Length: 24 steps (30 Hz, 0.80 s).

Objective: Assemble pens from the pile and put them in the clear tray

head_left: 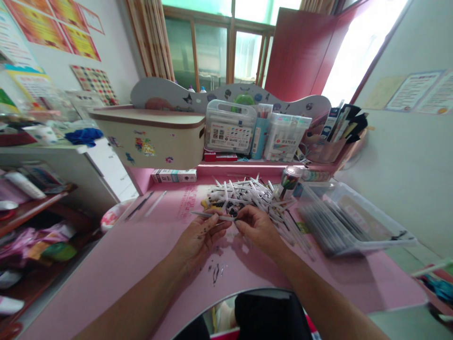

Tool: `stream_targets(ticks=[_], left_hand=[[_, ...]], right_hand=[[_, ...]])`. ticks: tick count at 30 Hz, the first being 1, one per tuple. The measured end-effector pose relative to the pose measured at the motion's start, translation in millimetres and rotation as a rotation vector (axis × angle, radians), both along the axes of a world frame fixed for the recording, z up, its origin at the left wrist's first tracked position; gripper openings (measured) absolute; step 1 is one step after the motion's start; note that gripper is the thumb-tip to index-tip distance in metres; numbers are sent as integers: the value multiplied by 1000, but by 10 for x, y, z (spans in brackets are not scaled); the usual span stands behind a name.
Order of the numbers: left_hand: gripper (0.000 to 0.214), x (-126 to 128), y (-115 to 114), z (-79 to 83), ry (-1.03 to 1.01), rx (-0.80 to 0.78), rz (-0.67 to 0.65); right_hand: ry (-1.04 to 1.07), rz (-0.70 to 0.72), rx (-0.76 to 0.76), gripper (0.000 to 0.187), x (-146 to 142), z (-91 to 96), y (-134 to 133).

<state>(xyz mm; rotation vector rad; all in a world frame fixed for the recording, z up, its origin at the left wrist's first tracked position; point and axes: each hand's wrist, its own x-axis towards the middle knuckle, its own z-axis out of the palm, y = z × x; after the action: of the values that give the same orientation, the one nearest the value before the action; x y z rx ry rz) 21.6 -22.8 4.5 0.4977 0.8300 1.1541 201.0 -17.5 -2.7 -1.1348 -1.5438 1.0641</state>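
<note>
Off the desk's left edge, shelves [31, 208]: held blurred clutter, too mixed to name.
Desk [134, 255]: was pink and lay under both hands.
Loose pens [141, 205]: a few lay flat on the desk's left part, well apart from the hands.
Box [173, 175]: lay on its side at the back, under a cream cabinet [152, 139].
Left hand [200, 238]: rested low on the desk, thumb and fingers pinched on a pen.
Pen [207, 215]: was white, lay nearly level between the two hands, just in front of the pile.
Ink marks [215, 271]: dotted the desk below the hands.
Cases [230, 127]: stood upright on the back ledge, filled with markers.
Pile [247, 191]: white pens lay heaped and crossed, just beyond the fingertips.
Right hand [256, 226]: was close to the left one, fingertips closed on the pen's right end.
Jar [289, 179]: stood just right of the pile.
Tray [375, 245]: was clear plastic and sat on the desk's right side, near the right hand.
</note>
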Motion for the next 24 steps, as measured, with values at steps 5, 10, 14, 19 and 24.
stream_targets(ticks=[5,10,14,19,24], left_hand=[[13,-6,0,-27,-38,57,-41],[12,-19,5,-7,-37,71,-48],[12,-30,11,-18,-23,63,-34],[15,-29,0,-50,-35,71,-85],[16,-12,-13,-8,-23,75,-82]], right_hand=[[-136,-3,62,38,13,45,-46],[-117,-11,113,12,10,19,-36],[-195,-34,295,6,2,22,-3],[-219,-27,260,19,20,23,0],[-219,-17,256,7,23,12,-6]])
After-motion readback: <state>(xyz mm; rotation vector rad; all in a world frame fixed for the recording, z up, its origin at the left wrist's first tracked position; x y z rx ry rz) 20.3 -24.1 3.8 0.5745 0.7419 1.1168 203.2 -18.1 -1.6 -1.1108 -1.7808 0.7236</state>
